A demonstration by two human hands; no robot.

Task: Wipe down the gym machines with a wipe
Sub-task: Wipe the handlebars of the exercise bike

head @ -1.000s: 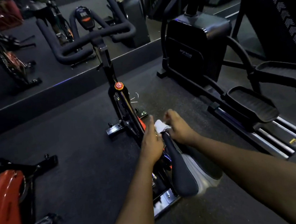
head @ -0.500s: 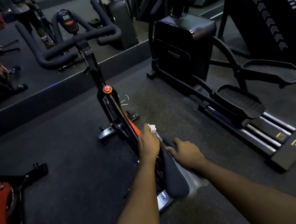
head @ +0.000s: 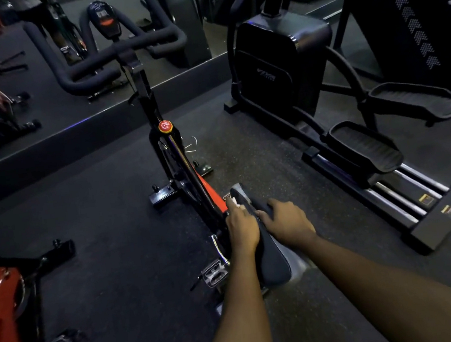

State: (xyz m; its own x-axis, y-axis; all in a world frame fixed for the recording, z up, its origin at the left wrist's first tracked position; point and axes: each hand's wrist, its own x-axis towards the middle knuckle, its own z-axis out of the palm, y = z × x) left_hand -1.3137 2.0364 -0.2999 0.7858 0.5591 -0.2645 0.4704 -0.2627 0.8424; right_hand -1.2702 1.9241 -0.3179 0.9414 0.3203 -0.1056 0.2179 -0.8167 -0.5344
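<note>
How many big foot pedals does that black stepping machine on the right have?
2. One ribbed black oval foot pedal sits low over the shiny rails; the other ribbed black foot pedal is farther right, near the dark sign. None seem hidden.

The wipe (head: 235, 202) is mostly hidden under the left hand (head: 242, 230); only a pale scrap shows at the fingertips. The red bike (head: 0, 321) at lower left is cut by the frame edge. Small print on the console (head: 104, 19), upper left, is unreadable.
</note>
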